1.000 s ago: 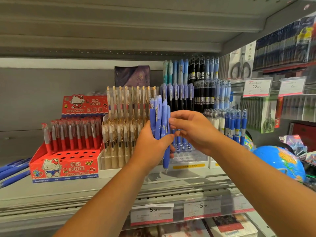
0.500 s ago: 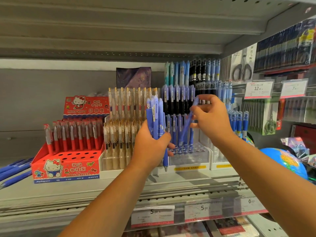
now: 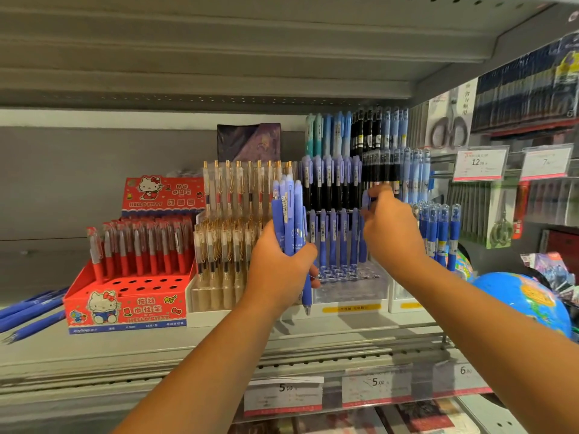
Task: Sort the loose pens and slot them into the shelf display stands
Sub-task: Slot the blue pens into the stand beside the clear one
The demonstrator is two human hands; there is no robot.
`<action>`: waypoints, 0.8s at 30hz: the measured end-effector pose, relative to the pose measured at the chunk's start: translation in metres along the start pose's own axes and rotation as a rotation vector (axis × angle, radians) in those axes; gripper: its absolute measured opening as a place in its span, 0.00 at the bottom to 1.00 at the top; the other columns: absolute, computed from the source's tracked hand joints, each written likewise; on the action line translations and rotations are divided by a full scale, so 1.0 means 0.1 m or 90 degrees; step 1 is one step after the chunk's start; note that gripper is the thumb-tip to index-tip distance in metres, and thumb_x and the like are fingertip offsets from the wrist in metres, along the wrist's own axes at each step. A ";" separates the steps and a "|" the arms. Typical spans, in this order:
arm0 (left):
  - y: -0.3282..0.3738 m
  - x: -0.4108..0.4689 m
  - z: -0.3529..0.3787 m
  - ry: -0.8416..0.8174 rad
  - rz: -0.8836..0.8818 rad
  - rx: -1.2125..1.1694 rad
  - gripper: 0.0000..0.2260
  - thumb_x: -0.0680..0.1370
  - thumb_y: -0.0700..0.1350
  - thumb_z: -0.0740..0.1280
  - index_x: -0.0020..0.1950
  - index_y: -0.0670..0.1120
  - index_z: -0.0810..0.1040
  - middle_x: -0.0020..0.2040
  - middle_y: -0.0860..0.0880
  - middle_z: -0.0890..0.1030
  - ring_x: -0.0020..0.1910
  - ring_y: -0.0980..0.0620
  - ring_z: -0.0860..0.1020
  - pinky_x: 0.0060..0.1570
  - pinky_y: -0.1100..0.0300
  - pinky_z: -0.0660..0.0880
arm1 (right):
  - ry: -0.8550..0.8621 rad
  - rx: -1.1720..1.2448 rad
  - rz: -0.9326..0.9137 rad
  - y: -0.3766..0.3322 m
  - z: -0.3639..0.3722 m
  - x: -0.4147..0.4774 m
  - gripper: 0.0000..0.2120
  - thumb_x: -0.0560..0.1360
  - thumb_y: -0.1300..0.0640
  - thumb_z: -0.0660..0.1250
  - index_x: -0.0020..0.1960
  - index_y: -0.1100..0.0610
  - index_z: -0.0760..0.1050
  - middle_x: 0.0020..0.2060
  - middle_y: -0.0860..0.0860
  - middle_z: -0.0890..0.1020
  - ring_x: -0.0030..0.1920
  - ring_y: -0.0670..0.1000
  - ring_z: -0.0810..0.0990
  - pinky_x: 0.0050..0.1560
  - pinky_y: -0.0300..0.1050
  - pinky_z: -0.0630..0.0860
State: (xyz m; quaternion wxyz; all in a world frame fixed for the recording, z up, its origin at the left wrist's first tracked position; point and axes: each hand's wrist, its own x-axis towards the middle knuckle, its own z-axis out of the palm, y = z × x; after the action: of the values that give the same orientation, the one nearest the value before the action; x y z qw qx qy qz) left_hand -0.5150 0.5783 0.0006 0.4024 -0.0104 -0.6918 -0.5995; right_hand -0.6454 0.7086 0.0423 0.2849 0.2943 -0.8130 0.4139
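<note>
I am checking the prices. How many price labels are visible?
5 price labels. Three on the shelf's front rail: 5.00 label, second 5.00 label, label beginning 6. Two at upper right: 12.00 label, 7 label. Others may be hidden.

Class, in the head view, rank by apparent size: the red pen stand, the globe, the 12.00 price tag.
1. Red pen stand
2. Globe, partly hidden behind the right arm
3. 12.00 price tag

Left hand (image 3: 282, 270), right hand (image 3: 391, 236): two; globe (image 3: 526, 302): one; red stand (image 3: 125, 311): one.
</note>
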 end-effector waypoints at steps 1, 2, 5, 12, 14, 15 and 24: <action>0.00 0.00 0.00 0.001 -0.001 -0.001 0.10 0.78 0.34 0.67 0.53 0.49 0.73 0.36 0.39 0.75 0.29 0.47 0.77 0.31 0.51 0.79 | -0.017 -0.021 0.010 0.00 0.01 0.00 0.17 0.80 0.67 0.60 0.68 0.60 0.65 0.41 0.55 0.78 0.37 0.55 0.77 0.38 0.59 0.78; 0.00 0.00 0.00 0.001 -0.002 -0.003 0.10 0.78 0.34 0.67 0.52 0.49 0.73 0.36 0.39 0.75 0.29 0.47 0.77 0.31 0.51 0.79 | -0.038 -0.046 0.022 0.01 0.02 -0.01 0.18 0.80 0.68 0.60 0.69 0.61 0.64 0.38 0.55 0.77 0.35 0.56 0.76 0.35 0.58 0.77; 0.01 -0.01 0.00 -0.002 0.003 0.000 0.11 0.78 0.34 0.67 0.51 0.51 0.73 0.37 0.38 0.75 0.29 0.47 0.77 0.31 0.52 0.79 | -0.093 -0.170 0.047 0.00 0.06 -0.01 0.31 0.78 0.72 0.59 0.77 0.65 0.52 0.33 0.56 0.75 0.29 0.53 0.73 0.25 0.50 0.67; 0.00 -0.02 0.00 -0.008 0.002 0.002 0.11 0.78 0.34 0.67 0.50 0.51 0.73 0.37 0.39 0.75 0.29 0.46 0.76 0.31 0.52 0.79 | -0.140 -0.308 0.022 -0.03 0.09 0.06 0.33 0.77 0.74 0.59 0.78 0.68 0.47 0.53 0.65 0.80 0.46 0.62 0.81 0.38 0.47 0.71; 0.00 -0.02 -0.01 -0.009 -0.002 0.001 0.10 0.78 0.34 0.66 0.51 0.50 0.73 0.37 0.38 0.75 0.29 0.46 0.76 0.31 0.51 0.79 | -0.145 -0.321 0.022 -0.03 0.10 0.06 0.33 0.77 0.74 0.59 0.77 0.68 0.48 0.54 0.66 0.80 0.45 0.62 0.80 0.39 0.48 0.71; 0.00 -0.02 -0.01 -0.010 -0.006 -0.002 0.10 0.78 0.34 0.66 0.51 0.49 0.73 0.38 0.37 0.75 0.29 0.45 0.76 0.31 0.51 0.79 | -0.148 -0.325 0.022 -0.03 0.10 0.05 0.32 0.76 0.75 0.59 0.77 0.68 0.50 0.52 0.65 0.80 0.40 0.60 0.79 0.37 0.48 0.71; 0.02 -0.02 0.02 -0.049 -0.017 -0.004 0.10 0.79 0.37 0.68 0.58 0.44 0.72 0.34 0.40 0.76 0.28 0.48 0.77 0.32 0.52 0.79 | -0.117 0.388 -0.016 -0.02 0.21 -0.22 0.08 0.81 0.55 0.63 0.56 0.56 0.78 0.25 0.48 0.75 0.22 0.48 0.70 0.22 0.45 0.69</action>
State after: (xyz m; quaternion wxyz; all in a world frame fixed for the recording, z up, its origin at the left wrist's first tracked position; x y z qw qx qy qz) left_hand -0.5141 0.5813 0.0010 0.3676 -0.0252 -0.7050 -0.6060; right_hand -0.6340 0.6950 0.0176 0.1140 0.4120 -0.6701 0.6068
